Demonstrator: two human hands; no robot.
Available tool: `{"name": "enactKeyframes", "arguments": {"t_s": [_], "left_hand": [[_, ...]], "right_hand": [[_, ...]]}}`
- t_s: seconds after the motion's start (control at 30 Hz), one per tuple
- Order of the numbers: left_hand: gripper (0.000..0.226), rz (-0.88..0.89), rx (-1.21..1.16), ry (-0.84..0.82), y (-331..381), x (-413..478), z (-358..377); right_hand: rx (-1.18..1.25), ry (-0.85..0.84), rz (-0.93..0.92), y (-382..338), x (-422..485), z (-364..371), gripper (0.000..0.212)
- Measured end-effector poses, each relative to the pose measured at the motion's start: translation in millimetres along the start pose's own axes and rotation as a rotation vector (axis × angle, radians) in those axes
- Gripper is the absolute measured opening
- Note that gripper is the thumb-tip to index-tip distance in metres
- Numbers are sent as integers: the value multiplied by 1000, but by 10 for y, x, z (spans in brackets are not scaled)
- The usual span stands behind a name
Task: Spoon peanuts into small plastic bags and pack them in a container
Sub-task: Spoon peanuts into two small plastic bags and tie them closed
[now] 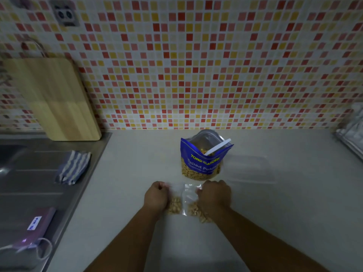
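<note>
1. Peanut pouch (202, 160): blue, stood upright on the counter (137, 173) near the wall, its top opened. Peanuts are seen through the clear lower panel. A white plastic spoon (218, 147) is propped inside, its handle leaned out to the right.

2. Small plastic bag (191, 195): clear, laid flat on the counter in front of the pouch, between the two hands. Peanuts (193, 210) are held in its near end. A second clump of peanuts under clear film is seen just beside the left hand; whether this is a separate bag cannot be told.

3. Container (248, 167): clear, faint, set just to the right of the pouch. Its contents cannot be made out.

4. Left hand (156, 197): fingers curled, the left edge of the film gripped.

5. Right hand (214, 195): fingers curled, the right edge of the bag gripped. Both forearms are extended from the lower edge of the view.

6. Surroundings: a pale counter backed by a mosaic-tiled wall (196, 65). A metal sink (23, 173) is fitted at the left, with a striped cloth (73, 166) on its drainer. A wooden cutting board (53, 99) is leaned against the wall.
</note>
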State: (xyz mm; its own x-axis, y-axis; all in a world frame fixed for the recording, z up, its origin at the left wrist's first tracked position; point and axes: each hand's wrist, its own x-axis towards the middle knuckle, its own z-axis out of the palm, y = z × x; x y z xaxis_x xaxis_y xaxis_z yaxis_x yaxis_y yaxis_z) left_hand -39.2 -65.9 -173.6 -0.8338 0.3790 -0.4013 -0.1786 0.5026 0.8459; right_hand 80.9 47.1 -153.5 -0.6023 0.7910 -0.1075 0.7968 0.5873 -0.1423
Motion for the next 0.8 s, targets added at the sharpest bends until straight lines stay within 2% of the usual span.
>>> {"name": "enactKeyframes", "arguments": {"t_s": [0.13, 0.2, 0.3, 0.37, 0.43, 0.5, 0.53, 0.63, 0.8], "left_hand": [[21, 131, 298, 76, 57, -35, 13], [23, 137, 363, 83, 67, -19, 30], [33, 157, 482, 53, 111, -21, 20], [42, 311, 552, 61, 188, -81, 7], [41, 437, 428, -48, 284, -175, -18], [13, 406, 231, -223, 346, -271, -13], [9, 387, 176, -262, 357, -293, -17], [21, 397, 121, -262, 368, -304, -38], [14, 420, 3, -324, 452, -340, -91]], "right_hand": [[54, 35, 31, 6, 18, 11, 30], [154, 13, 54, 23, 14, 1, 26], [609, -75, 65, 104, 15, -55, 9], [768, -114, 11, 145, -10, -130, 18], [816, -140, -31, 161, -50, -185, 14], [868, -134, -55, 171, -86, -221, 13], [891, -130, -59, 177, -100, -241, 12], [947, -112, -82, 190, -128, -293, 7], [905, 43, -236, 189, -102, -380, 5]]}}
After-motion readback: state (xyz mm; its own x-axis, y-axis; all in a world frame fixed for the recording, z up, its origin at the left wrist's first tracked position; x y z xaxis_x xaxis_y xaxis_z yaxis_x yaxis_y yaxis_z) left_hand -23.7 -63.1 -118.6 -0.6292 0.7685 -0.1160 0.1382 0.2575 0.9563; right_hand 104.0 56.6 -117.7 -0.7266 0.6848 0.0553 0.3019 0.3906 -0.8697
